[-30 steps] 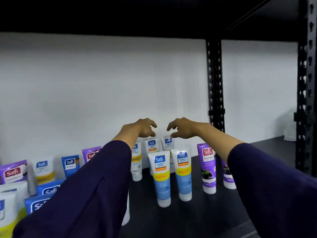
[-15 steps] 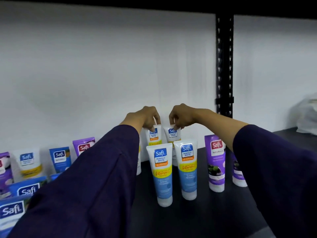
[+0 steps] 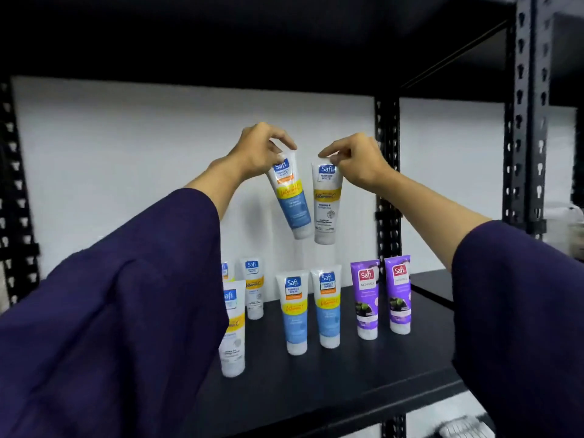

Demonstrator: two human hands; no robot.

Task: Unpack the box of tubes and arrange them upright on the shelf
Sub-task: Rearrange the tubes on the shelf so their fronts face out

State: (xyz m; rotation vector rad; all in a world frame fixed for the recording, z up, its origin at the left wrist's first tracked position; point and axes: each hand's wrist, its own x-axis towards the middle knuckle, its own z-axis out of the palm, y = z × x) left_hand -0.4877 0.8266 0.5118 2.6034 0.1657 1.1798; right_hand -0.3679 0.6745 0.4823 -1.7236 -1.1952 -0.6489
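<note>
My left hand (image 3: 259,153) pinches the top seam of a blue and yellow tube (image 3: 290,200), which hangs tilted in the air above the black shelf (image 3: 316,384). My right hand (image 3: 357,162) pinches the top of a white and yellow tube (image 3: 327,203), hanging beside the first with the caps nearly touching. Below them two blue tubes (image 3: 311,311) stand upright on their caps, with two purple tubes (image 3: 382,298) to their right. White and yellow tubes (image 3: 243,298) stand at the left, partly hidden by my left sleeve.
Black perforated uprights (image 3: 387,184) frame the shelf, and a dark upper shelf (image 3: 252,42) hangs overhead. A white wall (image 3: 142,169) lies behind. Bare shelf surface shows in front of the standing tubes.
Both hands pinched the tops of two tubes standing at the back and have lifted them well above the shelf. The view has shifted upward and to the left.
</note>
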